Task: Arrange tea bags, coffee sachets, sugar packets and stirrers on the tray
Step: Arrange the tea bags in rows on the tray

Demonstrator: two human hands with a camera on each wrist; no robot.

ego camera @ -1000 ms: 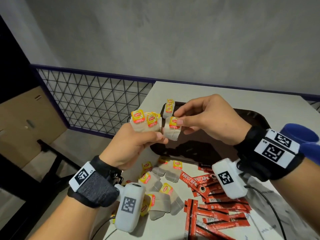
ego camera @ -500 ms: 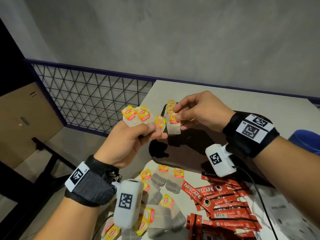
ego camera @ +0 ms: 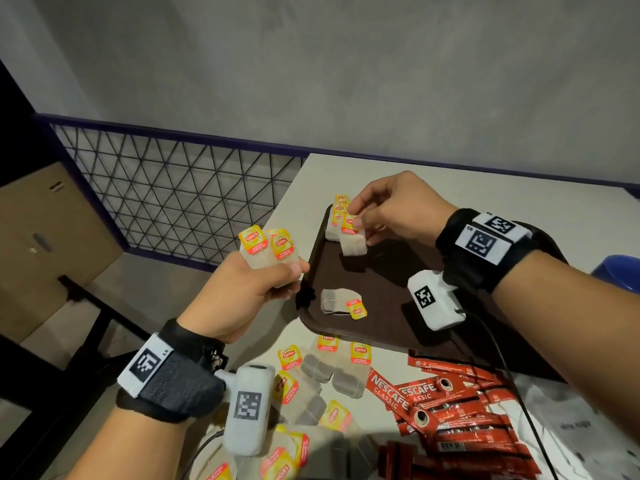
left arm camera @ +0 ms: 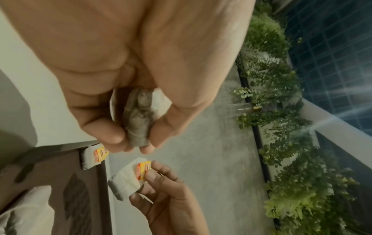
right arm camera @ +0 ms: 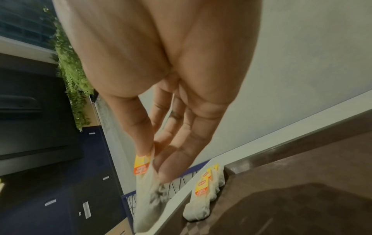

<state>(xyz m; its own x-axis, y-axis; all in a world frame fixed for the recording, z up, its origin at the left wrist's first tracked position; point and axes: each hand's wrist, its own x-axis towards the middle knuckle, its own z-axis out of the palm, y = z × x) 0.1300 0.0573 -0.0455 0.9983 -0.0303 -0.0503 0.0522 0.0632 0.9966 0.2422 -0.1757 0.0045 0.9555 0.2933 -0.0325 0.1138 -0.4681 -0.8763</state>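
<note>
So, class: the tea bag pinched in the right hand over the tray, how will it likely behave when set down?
The tea bag hangs limp from the right hand, so probably soft and light. Over the tray, it would likely flop flat like the loose bag, not roll.

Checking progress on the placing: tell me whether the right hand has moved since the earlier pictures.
Yes. The right hand, pinching a tea bag, has moved away from the left hand toward the tray's far corner, beside the tea bags there.

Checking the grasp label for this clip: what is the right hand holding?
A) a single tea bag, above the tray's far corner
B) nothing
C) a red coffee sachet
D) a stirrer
A: the right hand pinches one tea bag by its tag above the tray.
</note>
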